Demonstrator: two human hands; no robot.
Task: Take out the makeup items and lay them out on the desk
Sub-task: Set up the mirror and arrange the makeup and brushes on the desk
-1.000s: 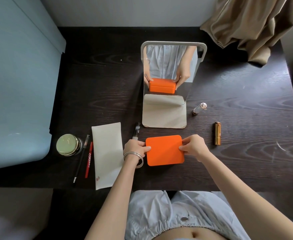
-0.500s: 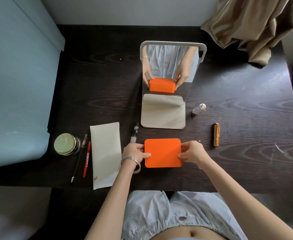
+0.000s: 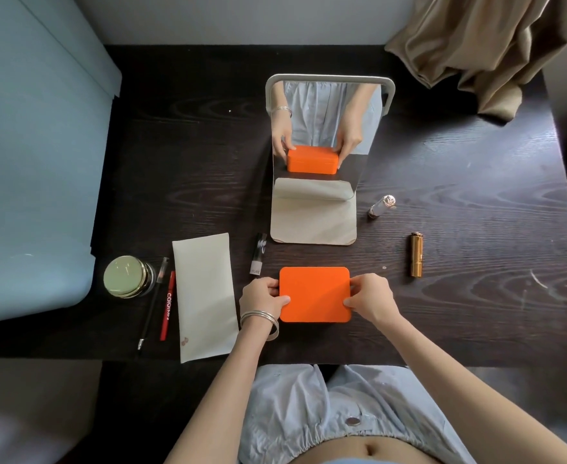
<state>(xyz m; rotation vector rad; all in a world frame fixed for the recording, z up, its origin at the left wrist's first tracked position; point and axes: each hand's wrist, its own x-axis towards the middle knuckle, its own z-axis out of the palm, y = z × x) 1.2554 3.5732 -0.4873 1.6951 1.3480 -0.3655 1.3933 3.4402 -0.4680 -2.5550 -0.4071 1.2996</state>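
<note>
Dark wooden surface [image 3: 476,182]: both my grips, left hand [image 3: 262,300] and right hand [image 3: 369,301], stay clamped on the orange box's [image 3: 314,293] side edges (lid closed), now squared up before the mirror [image 3: 322,128].

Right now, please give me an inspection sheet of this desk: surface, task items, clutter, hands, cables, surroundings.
Surface: dark wood desk, faint pale scratches at its right.
Job's things: orange case closed, flat near the front edge; gold lipstick and silver-capped tube to its right; green-lidded jar, black pencil, red pencil, white pouch to its left; small tube beside the mirror base.
Clutter: standing mirror, reflecting the case and hands.
Hands: left hand and right hand grip the case's sides.
Cables: nothing seen.
Surroundings: blue furniture left, beige curtain far right.
</note>
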